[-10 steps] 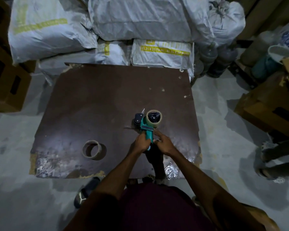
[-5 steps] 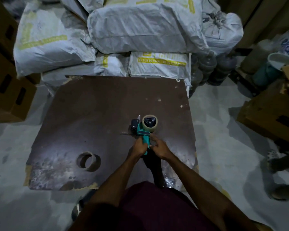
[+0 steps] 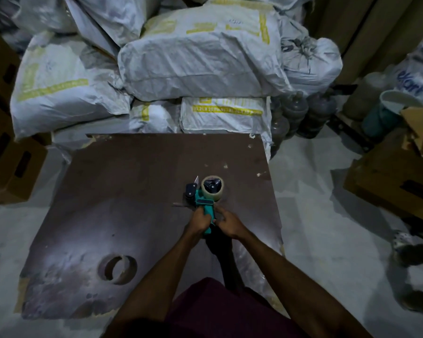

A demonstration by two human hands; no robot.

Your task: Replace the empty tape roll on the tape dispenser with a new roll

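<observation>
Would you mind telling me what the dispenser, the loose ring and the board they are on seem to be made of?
The tape dispenser looks like moulded plastic: uniform teal body, black parts. The loose ring seems to be cardboard, a thin matt brown-grey wall with nothing visibly wound on it. The board is probably laminated wood or hardboard: a dull dark-brown face, chipped to a pale layer along its edges.

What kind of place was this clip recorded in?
Probably a storeroom or packing area: stacked white woven sacks with yellow print, brown cardboard boxes on a bare concrete floor, and a worn brown board used as a work surface.
</observation>
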